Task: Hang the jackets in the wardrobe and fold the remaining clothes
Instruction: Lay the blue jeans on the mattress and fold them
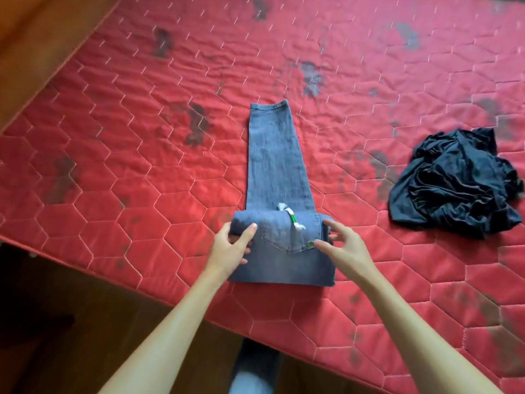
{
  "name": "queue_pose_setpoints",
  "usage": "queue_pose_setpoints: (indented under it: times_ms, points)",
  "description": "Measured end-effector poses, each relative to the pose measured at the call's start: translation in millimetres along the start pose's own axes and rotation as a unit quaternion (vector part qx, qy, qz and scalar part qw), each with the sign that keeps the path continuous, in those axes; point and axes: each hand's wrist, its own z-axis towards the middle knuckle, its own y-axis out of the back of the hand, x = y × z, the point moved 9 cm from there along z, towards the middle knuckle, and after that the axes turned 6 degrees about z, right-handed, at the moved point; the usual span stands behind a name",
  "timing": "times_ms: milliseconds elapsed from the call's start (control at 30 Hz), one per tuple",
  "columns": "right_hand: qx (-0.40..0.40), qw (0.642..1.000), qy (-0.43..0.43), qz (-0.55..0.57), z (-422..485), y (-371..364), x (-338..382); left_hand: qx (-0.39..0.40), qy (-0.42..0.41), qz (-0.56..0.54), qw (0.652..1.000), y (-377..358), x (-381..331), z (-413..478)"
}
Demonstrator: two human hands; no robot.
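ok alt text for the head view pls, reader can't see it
Two bare hands fold blue jeans on a red quilted mattress: the left hand grips the folded end's left edge, the right hand is at its right edge, fingers spread. A crumpled black garment lies to the right.

A red quilted mattress [136, 172] with dark stains fills most of the frame; wooden floor [65, 314] shows lower left.
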Motion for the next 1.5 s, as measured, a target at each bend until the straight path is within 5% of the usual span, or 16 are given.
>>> queue_pose_setpoints:
  times_ms: [200,300,433,600,767,933,1100,1300,1500]
  points:
    - [-0.023,0.988,0.098,-0.115,50.9,-34.1,-8.9,-0.112,-0.044,0.212,0.97,-4.4,8.2,57.4]
    - [-0.12,0.95,0.15,-0.245,48.8,-42.3,2.7,-0.175,-0.252,0.413,0.857,-24.5,-29.5,48.5]
    - [-0.101,0.904,0.242,-0.336,35.4,-89.2,20.0,-0.035,-0.373,0.525,0.764,-75.1,-13.6,62.8]
    - [-0.006,0.888,0.226,-0.401,55.0,-116.3,-7.6,0.031,-0.351,0.566,0.745,-84.9,6.8,86.5]
    - [-0.073,0.918,0.024,-0.389,86.6,-46.1,-55.0,-0.081,-0.11,0.534,0.834,-36.5,32.5,117.4]
    - [-0.026,0.919,0.002,-0.394,74.9,-29.1,-69.9,-0.063,-0.088,0.533,0.839,-24.8,42.1,115.4]
    - [-0.109,0.98,-0.046,-0.159,28.0,-48.6,-66.3,-0.125,-0.052,0.414,0.9,-25.3,45.4,65.7]
    - [-0.081,0.978,-0.193,-0.003,-7.2,-40.8,-94.7,-0.146,-0.003,0.235,0.961,-8.9,58.2,23.1]
    - [-0.033,0.969,-0.235,0.064,-50.8,-31.5,-116.7,-0.035,0.156,0.171,0.972,-4.4,115.3,-0.3]
